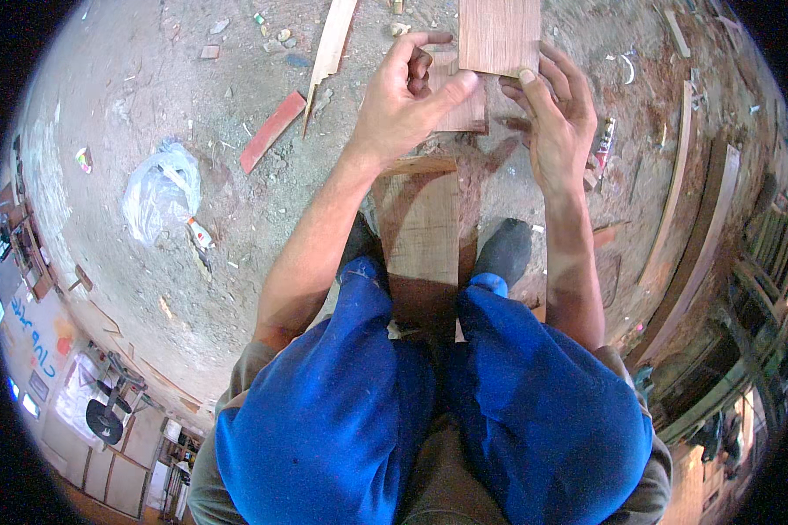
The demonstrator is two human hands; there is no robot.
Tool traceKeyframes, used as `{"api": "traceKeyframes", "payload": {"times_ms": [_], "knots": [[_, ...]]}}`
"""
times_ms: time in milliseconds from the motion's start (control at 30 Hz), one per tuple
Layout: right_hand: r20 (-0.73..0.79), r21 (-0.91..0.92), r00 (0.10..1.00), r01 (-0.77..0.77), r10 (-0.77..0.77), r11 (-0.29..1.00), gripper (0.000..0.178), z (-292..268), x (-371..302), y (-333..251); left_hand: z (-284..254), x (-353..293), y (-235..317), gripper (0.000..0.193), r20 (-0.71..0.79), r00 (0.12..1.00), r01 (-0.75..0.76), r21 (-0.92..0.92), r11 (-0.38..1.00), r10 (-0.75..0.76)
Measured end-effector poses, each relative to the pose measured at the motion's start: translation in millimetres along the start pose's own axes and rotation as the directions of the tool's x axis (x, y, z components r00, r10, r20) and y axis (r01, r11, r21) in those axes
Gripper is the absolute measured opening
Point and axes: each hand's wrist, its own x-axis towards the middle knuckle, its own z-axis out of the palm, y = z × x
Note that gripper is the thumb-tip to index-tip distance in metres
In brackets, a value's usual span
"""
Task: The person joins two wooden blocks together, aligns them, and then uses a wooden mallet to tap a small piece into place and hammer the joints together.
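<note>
Reddish-brown wood fills the centre of the view: a flat rectangular wooden panel [497,35] is held up in front of the person, its top edge cut off by the frame. The left hand [404,96] meets the panel's lower left corner, thumb pressed against the lower edge and fingers curled, so the grip is closed on the wood. The right hand [559,122] takes the lower right corner, thumb tip on the lower edge and fingers laid behind, likewise closed on the panel. Partly hidden behind the left thumb lies a second, smaller reddish wooden piece [464,114]; whether the hand touches it cannot be told. Below the hands a long wooden plank [422,236] lies on the dusty sawdust-strewn floor [149,87], running between the person's two dark shoes [503,249]. Blue trousers [341,411] cover the knees at the lower edge. To the left on the floor rest a short red wooden strip [272,130], a pale splintered wooden slat [331,44], and a crumpled clear plastic bag [160,191]. Well to the right, long curved wooden boards [696,236] lie along the floor.
</note>
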Motion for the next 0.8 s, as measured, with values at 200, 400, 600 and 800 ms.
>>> {"api": "traceKeyframes", "payload": {"times_ms": [200, 400, 600, 800], "knots": [[0.01, -0.015, 0.999, 0.053, -0.052, 0.999, 0.046, -3.7, 5.4, 5.1, 0.1, 10.1, -16.8, 0.036, -0.006, 0.997, -0.073, 0.281, 0.957, 0.078], [0.036, -0.025, 0.999, 0.04, -0.039, 0.999, 0.042, -6.6, 6.9, 0.6, -0.6, 9.9, -23.4, 0.024, 0.01, 0.986, -0.16, 0.368, 0.916, 0.168], [0.096, -0.033, 0.994, 0.049, -0.046, 0.998, 0.04, -15.1, 14.0, 1.3, -3.7, 15.9, -21.7, 0.021, 0.03, 0.919, -0.356, 0.49, 0.796, 0.393], [0.1, -0.192, 0.994, 0.055, -0.037, 0.98, 0.039, -19.5, 16.4, -6.8, -2.4, 15.0, -21.1, 0.024, -0.018, 0.962, -0.24, 0.412, 0.879, 0.271]]}}
